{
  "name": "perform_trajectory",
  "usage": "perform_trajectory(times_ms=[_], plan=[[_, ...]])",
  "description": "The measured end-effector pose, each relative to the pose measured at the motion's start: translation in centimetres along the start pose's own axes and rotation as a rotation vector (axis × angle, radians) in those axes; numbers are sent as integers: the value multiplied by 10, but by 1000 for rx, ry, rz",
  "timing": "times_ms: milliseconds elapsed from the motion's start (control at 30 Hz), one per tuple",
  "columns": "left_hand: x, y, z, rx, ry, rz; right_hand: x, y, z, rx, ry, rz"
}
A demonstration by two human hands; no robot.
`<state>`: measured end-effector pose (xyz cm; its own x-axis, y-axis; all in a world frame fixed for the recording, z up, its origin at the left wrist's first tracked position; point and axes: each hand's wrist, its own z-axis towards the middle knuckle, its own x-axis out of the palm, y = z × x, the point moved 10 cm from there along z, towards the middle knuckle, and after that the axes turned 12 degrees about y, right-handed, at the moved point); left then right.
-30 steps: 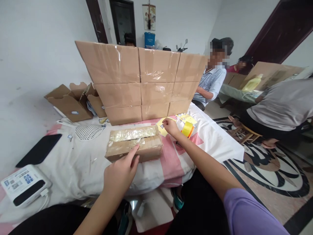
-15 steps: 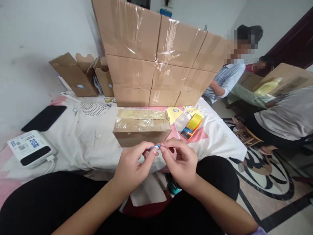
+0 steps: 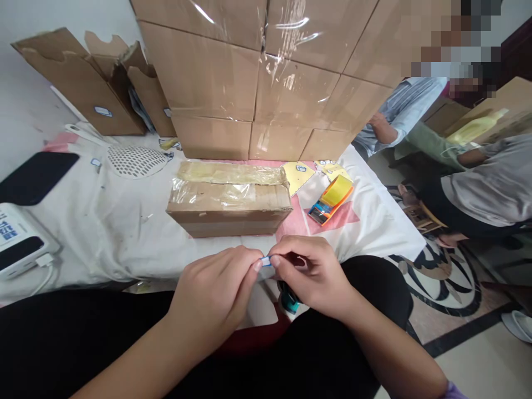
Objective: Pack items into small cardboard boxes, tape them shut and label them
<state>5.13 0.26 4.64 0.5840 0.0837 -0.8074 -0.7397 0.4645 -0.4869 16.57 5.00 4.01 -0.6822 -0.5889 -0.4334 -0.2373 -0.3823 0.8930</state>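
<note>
Between my two hands is a small white sticker with a blue edge (image 3: 266, 261), held above my lap. My left hand (image 3: 220, 285) pinches its left end between thumb and forefinger. At the other end, the thumb and forefinger of my right hand (image 3: 313, 274) are closed on it. Just beyond my hands lies a taped cardboard box (image 3: 230, 208) on the cloth-covered bed or table (image 3: 137, 238). A tape dispenser with yellow tape (image 3: 332, 199) rests to the right of that box.
A tall stack of cardboard boxes (image 3: 216, 77) stands behind. Open cartons (image 3: 78, 77), a perforated fly swatter (image 3: 135, 160), a black phone-like slab (image 3: 39, 174) and a white charging device (image 3: 25, 238) are at left. Two people sit at right, one in a striped shirt (image 3: 415, 105).
My view has tilted down and moved closer to the boxes. The sticker looks flatter between my fingers, and my left hand has turned so its back shows more.
</note>
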Motion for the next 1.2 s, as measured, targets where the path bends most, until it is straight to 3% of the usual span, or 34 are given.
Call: perform_trajectory(times_ms=[167, 267, 400, 567, 833, 1200], plan=[[1, 0, 1, 34, -16, 48, 9, -7, 2, 63, 103, 243], [-6, 3, -1, 35, -89, 53, 12, -6, 2, 50, 124, 308], [-19, -7, -8, 134, -207, 109, 13, -4, 2, 15, 100, 287], [-18, -15, -10, 194, -191, 96, 11, -5, 1, -5, 36, 225], [-16, -5, -8, 48, -154, 28, 7, 3, -1, -63, -23, 32], [-22, 11, -6, -104, -187, -73, 3, -9, 1, 4, -66, 93]])
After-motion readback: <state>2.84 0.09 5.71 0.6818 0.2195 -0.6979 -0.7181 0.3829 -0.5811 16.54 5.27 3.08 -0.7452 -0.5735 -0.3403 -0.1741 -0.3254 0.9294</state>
